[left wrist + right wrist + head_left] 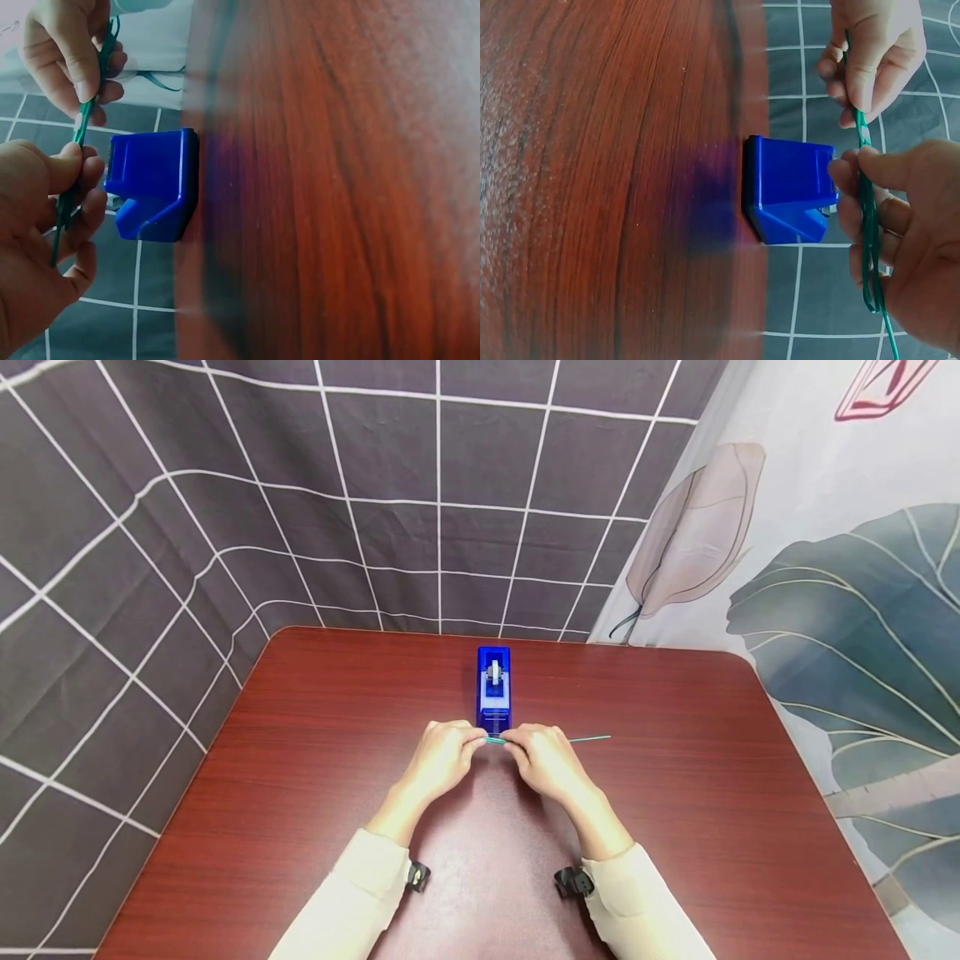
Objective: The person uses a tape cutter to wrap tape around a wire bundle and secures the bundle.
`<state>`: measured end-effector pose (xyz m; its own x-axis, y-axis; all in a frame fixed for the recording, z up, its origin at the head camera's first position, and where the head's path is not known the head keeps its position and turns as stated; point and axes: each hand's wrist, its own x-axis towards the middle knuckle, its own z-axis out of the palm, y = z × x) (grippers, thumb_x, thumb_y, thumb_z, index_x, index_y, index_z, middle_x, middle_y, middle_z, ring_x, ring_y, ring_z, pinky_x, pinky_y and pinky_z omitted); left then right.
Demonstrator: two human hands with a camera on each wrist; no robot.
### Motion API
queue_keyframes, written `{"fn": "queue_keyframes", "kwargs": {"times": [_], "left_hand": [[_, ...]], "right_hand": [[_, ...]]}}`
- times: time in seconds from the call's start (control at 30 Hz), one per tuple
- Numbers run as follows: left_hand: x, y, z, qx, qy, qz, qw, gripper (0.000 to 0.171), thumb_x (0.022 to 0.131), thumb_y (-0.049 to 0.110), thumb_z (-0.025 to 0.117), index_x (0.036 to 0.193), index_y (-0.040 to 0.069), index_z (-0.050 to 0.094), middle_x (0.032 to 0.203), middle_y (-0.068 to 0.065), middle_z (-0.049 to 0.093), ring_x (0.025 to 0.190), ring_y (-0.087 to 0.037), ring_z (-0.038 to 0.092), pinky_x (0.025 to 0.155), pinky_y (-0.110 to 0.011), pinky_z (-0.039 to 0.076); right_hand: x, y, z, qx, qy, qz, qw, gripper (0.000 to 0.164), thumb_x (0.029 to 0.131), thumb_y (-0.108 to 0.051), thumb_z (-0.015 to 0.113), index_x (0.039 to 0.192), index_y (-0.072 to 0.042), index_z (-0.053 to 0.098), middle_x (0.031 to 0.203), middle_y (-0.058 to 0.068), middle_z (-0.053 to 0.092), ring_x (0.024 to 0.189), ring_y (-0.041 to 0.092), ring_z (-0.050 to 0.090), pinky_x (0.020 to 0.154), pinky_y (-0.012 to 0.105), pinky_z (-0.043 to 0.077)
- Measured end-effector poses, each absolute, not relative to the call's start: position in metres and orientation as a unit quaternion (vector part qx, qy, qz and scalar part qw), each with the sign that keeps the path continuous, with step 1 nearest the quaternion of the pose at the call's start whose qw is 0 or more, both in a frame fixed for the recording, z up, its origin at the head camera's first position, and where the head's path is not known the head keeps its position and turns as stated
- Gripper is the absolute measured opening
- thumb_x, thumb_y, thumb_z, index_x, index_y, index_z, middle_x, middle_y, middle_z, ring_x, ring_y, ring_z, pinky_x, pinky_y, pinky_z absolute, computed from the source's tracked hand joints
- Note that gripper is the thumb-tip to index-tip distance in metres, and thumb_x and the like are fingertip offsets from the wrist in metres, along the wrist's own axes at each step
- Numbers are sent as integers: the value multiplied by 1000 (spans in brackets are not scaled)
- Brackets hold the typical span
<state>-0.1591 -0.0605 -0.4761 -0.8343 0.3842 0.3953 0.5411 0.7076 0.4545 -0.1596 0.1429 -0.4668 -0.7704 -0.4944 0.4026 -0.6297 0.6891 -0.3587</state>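
Observation:
A thin green cord [588, 739], folded into a narrow bundle, stretches between both hands. My left hand [442, 756] pinches one end between thumb and fingers. My right hand [547, 760] pinches the bundle a short way along, and a single strand sticks out past it to the right. Between the thumbs, a small whitish patch [865, 133] shows on the bundle; I cannot tell whether it is tape or glare. Right behind the hands stands a blue tape dispenser [495, 702] with a roll [494, 672] in it. The wrist views show the bundle held above the table.
The reddish-brown wooden table [322, 735] has rounded back corners. A dark curtain with a white grid [480, 460] hangs behind and to the left. On the right hangs a pale curtain with large leaves [862, 593]. Black straps with cameras [573, 882] sit at the wrists.

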Motion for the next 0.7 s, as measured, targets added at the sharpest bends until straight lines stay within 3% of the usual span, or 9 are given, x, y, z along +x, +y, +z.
{"fn": "queue_keyframes", "kwargs": {"times": [0.13, 0.37, 0.7], "left_hand": [[-159, -60, -478, -253, -911, -292, 145, 10, 94, 13, 71, 99, 13, 79, 83, 3, 72, 75, -14, 68, 71, -38, 47], [-160, -59, -475, -246, -926, -275, 81, 16, 100, 19, 63, 105, 13, 77, 91, 2, 73, 87, -17, 70, 79, -41, 47], [-165, -60, -483, -283, -902, -311, 101, 11, 95, 5, 69, 101, 7, 78, 76, 2, 61, 67, -13, 56, 65, -30, 50]], "right_hand": [[-160, 143, -468, 311, -904, 249, 156, 9, 87, -1, 75, 96, -3, 77, 82, 7, 72, 75, 26, 70, 69, 45, 54], [-159, 144, -468, 299, -912, 231, 159, 11, 87, -2, 75, 97, -6, 79, 81, 3, 71, 78, 26, 69, 63, 43, 45], [-161, 144, -474, 298, -910, 254, 134, 10, 90, -3, 72, 99, -3, 77, 88, 8, 74, 82, 26, 72, 73, 48, 54]]}}
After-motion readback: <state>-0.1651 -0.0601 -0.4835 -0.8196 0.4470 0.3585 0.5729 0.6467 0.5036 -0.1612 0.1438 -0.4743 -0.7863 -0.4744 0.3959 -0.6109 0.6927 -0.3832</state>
